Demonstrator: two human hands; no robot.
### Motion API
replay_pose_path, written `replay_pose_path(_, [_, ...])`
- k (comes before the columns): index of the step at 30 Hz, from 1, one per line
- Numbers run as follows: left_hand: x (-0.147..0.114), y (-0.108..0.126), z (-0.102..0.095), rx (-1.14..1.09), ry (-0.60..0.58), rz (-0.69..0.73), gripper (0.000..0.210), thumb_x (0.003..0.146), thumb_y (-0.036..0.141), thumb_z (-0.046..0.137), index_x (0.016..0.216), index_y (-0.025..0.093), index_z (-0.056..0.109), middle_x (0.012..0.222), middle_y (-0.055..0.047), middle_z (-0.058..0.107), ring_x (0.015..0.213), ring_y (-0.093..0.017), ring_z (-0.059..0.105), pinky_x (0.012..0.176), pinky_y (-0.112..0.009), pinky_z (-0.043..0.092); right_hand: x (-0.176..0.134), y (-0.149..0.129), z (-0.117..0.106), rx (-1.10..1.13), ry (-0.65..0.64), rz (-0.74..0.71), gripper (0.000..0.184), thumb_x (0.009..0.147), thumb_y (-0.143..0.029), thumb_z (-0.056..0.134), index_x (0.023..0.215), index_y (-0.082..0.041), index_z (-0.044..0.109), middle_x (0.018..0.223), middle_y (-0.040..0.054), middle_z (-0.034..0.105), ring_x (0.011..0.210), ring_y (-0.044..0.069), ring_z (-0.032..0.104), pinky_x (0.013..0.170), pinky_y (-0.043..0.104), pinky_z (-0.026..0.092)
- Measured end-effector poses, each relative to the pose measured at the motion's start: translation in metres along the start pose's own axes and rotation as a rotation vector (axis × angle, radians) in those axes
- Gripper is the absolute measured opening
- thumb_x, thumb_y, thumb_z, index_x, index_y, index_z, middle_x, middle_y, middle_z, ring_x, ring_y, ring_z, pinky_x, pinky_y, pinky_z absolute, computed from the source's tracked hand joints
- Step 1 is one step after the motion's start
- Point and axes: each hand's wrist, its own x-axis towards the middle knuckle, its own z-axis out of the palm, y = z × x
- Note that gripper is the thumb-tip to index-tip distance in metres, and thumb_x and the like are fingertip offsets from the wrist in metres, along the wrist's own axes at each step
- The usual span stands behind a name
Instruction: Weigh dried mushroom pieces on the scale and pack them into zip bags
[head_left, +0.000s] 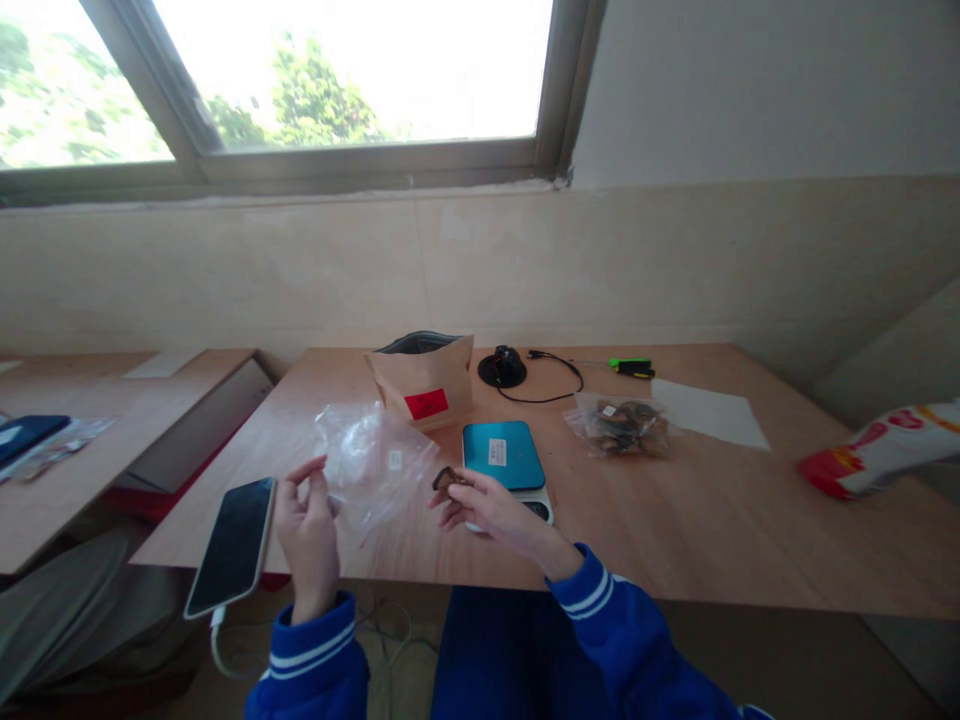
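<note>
My right hand (486, 502) pinches a small dried brown piece (448, 480), perhaps dried mushroom, above the near left corner of a digital scale with a blue top (517, 462). My left hand (309, 525) is raised at the table's front edge, its fingers loosely bent and apart, with nothing seen in it. Close to its left is a smartphone (231, 548) with a white cable plugged in, jutting past the table edge. A crumpled clear plastic bag (367, 465) lies between my hands. Behind it stands a brown paper pouch (427, 385), its top open and a red label on its front.
Right of the scale lies a clear bag of brown dried pieces (626, 428), with a white paper sheet (709, 412) beyond it. Toward the back are a black round-based device (502, 368) with a cable and green-and-black-handled tools (632, 367). A red-and-white packet (877, 450) is at the right.
</note>
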Motion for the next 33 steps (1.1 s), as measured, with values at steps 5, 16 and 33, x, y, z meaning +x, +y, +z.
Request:
replay_pose_path(5, [0.064, -0.02, -0.006, 0.063, 0.119, -0.078, 0.027, 0.084, 0.024, 0.037, 0.102, 0.015, 0.055, 0.079, 0.001, 0.049, 0.049, -0.005, 0.034, 0.048, -0.02, 0.033, -0.007, -0.028, -0.012, -0.054, 0.051, -0.07, 0.032, 0.078, -0.042, 0.07, 0.094, -0.016, 0.061, 0.092, 0.0062, 0.069, 0.072, 0.013, 0.065, 0.07, 0.028, 0.051])
replay_pose_path(16, [0.06, -0.016, 0.027, 0.724, 0.065, 0.323, 0.045, 0.091, 0.032, 0.042, 0.133, 0.021, 0.051, 0.143, -0.019, 0.035, 0.127, -0.037, 0.041, 0.1, -0.06, 0.031, 0.018, -0.11, -0.019, -0.324, 0.101, -0.37, 0.032, 0.085, -0.045, 0.062, 0.099, -0.02, 0.048, 0.091, 0.006, 0.071, 0.081, 0.016, 0.068, 0.079, 0.034, 0.054])
replay_pose_path(33, [0.077, -0.102, 0.033, 1.158, -0.501, 0.116, 0.055, 0.096, 0.046, 0.028, 0.148, 0.028, 0.034, 0.16, -0.01, 0.017, 0.147, -0.036, 0.011, 0.112, -0.06, 0.018, 0.07, -0.15, -0.022, -1.411, 0.324, -0.898, 0.028, 0.095, -0.031, 0.046, 0.118, -0.018, 0.057, 0.126, 0.0125, 0.056, 0.124, 0.024, 0.048, 0.106, 0.042, 0.036])
